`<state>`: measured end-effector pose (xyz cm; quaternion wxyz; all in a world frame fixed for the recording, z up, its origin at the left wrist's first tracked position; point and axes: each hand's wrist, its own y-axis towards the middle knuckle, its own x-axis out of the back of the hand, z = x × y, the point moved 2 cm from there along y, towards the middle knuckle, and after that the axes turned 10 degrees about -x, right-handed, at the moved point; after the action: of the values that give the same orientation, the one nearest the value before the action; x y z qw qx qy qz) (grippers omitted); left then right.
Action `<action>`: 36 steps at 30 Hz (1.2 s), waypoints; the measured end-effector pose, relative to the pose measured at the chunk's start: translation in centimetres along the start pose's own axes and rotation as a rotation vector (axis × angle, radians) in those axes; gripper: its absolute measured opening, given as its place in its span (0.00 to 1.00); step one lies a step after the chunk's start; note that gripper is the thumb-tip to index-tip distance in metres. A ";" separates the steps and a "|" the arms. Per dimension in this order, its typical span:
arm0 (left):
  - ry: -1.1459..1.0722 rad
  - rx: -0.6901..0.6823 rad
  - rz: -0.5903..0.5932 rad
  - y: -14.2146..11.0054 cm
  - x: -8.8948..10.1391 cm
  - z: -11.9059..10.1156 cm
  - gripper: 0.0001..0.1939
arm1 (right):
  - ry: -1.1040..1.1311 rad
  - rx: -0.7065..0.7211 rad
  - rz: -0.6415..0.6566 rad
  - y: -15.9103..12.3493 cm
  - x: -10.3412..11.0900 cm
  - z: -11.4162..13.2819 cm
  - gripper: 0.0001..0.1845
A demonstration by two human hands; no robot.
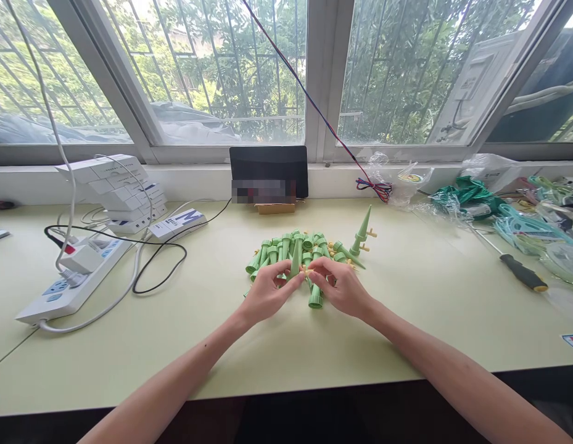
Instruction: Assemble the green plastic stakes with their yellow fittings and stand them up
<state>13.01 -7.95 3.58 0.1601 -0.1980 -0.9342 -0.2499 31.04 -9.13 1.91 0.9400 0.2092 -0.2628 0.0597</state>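
My left hand [269,288] is closed around a green plant watering spike [296,251], which stands nearly upright with its cap end at the top. My right hand [344,287] pinches a small yellow valve [306,272] at the side of that spike; whether the valve is seated in it I cannot tell. Just below my right fingers lies another green spike [316,298], its round open end towards me. Behind both hands is a pile of green spikes [272,250], several with yellow valves. Two stacked spikes [361,231] stand upright to the right of the pile.
To the left are a white power strip [82,280], loose cables and stacked white boxes [124,194]. A dark-screened device [269,172] leans by the window. A screwdriver [522,271] and plastic-wrapped tubing [529,228] lie at the right. The table's front edge [314,394] runs below my forearms.
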 end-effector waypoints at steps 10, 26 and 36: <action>0.009 -0.011 0.002 0.0 0.0 -0.3 0.17 | -0.011 0.030 0.019 0.1 0.0 0.1 0.15; -0.004 -0.017 -0.009 0.0 -0.1 -0.1 0.17 | -0.017 0.033 0.040 0.0 -0.2 0.0 0.16; 0.006 -0.017 -0.020 0.1 0.0 -0.4 0.18 | 0.041 0.025 0.017 -0.1 0.0 0.2 0.11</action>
<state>13.08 -8.10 3.93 0.1586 -0.1892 -0.9335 -0.2601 30.92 -9.31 2.03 0.9420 0.2174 -0.2443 0.0753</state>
